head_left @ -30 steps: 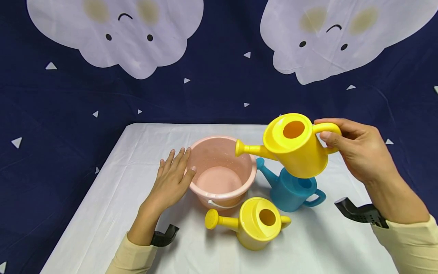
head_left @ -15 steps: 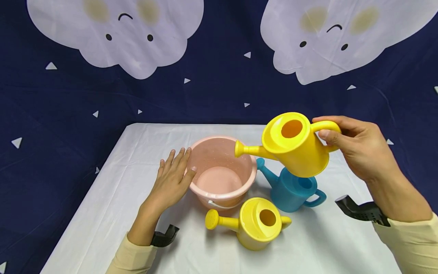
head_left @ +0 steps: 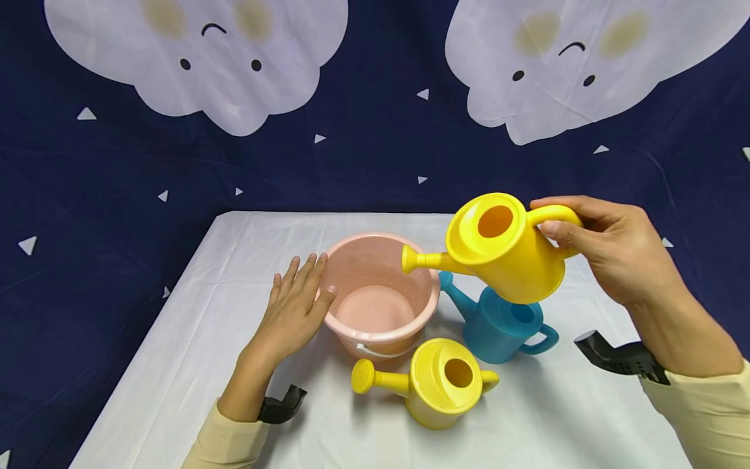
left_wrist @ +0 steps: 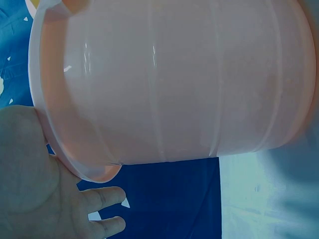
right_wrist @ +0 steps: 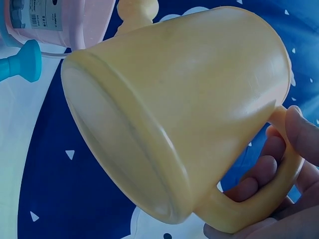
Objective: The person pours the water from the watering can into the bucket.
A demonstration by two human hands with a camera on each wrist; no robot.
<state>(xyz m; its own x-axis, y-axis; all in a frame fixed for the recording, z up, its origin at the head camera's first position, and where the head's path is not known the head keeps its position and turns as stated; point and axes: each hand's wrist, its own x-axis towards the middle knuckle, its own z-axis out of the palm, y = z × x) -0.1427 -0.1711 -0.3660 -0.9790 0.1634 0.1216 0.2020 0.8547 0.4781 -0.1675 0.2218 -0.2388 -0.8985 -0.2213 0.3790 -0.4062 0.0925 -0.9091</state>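
My right hand (head_left: 615,251) grips the handle of a yellow watering can (head_left: 510,251), fingers curled through the loop in the right wrist view. The can is raised, tilted toward the left, its spout head over the right rim of a pink bucket (head_left: 375,335). My left hand (head_left: 295,309) lies with straight fingers against the bucket's left rim; in the left wrist view its palm is at the rim. No water shows from the spout. Below the raised can, a blue watering can (head_left: 498,329) stands upright, spout toward the bucket. A second yellow watering can (head_left: 436,384) stands in front of the bucket.
A white cloth (head_left: 193,339) covers the table. Behind it hangs a dark blue backdrop (head_left: 381,163) with clouds and small triangles. The bucket's white handle (head_left: 381,354) hangs down at its front, close to the standing yellow can.
The raised yellow can has tipped slightly further toward the bucket, and my right hand has shifted a little up and left. My left hand, the bucket and the standing cans have stayed put.
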